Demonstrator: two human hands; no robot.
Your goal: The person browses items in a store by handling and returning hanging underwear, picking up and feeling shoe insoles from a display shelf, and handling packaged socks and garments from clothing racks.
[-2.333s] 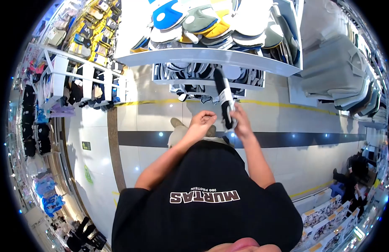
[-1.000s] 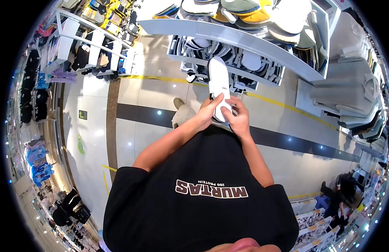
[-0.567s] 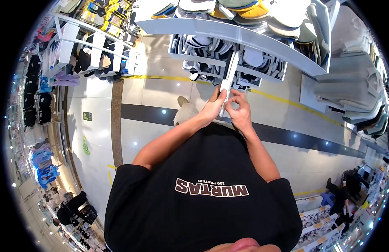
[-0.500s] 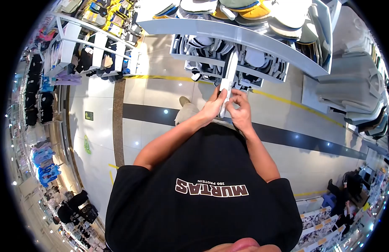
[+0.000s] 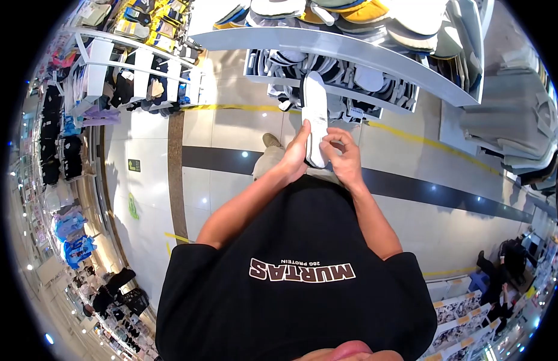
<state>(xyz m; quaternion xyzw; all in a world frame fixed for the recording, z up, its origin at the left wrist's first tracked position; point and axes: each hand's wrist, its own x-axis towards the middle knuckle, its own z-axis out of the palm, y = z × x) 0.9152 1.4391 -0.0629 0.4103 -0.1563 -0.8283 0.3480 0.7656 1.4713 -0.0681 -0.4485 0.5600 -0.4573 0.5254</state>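
Observation:
A white foot-shaped insole (image 5: 316, 93) with a dark layer along its left edge is held upright in front of my body. A pale paper band with small print (image 5: 316, 122) runs around its middle. My left hand (image 5: 297, 150) grips it from the left, thumb on the front near the band and fingers hidden behind. On the other side my right hand (image 5: 344, 155) has its fingers curled and thumb bent in, tips at the insole's right edge. Whether those tips pinch anything cannot be made out.
Ahead stands a white display shelf (image 5: 345, 48) heaped with insoles, with lower bins (image 5: 387, 103) of more pairs. Socks hang on a rack (image 5: 137, 69) at left. Grey garments (image 5: 508, 108) hang at right. Other people (image 5: 502, 277) are at the lower right and lower left.
The insole has turned from nearly edge-on to show its broad white face and has swung slightly left at the top. Both hands stay close to it.

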